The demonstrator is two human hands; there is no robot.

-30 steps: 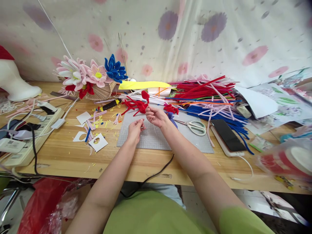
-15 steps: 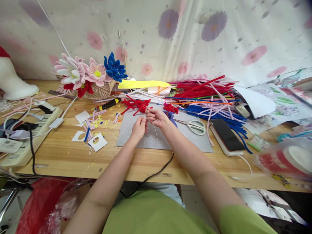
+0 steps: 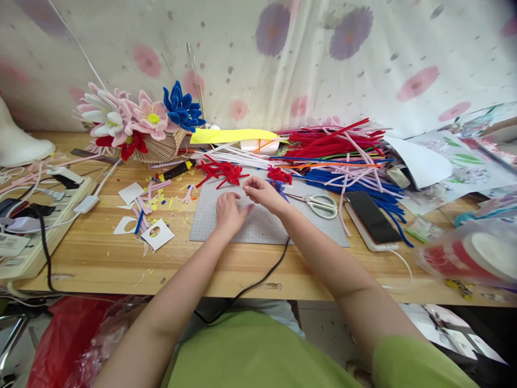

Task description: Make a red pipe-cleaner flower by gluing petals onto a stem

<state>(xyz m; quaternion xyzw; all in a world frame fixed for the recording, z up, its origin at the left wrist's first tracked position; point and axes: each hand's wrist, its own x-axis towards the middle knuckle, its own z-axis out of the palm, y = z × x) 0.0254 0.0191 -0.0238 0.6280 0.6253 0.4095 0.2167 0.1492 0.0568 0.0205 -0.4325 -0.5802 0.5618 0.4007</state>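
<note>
My left hand rests low on the grey cutting mat, fingers stretched toward the right and a little blurred, with nothing in them. My right hand hovers just behind it, fingertips pinched together; what they pinch is too thin to make out. A tangle of red pipe-cleaner pieces lies at the mat's far edge, just beyond both hands. A smaller red piece and a blue one sit beside my right wrist.
Scissors and a phone lie right of the mat, behind them a heap of pipe cleaners. Finished flowers in a basket stand at back left. A power strip, cables and paper scraps cover the left.
The red piece held up on a thin wire came down toward the red tangle on the mat. My left hand dropped from a pinch to lie on the mat.
</note>
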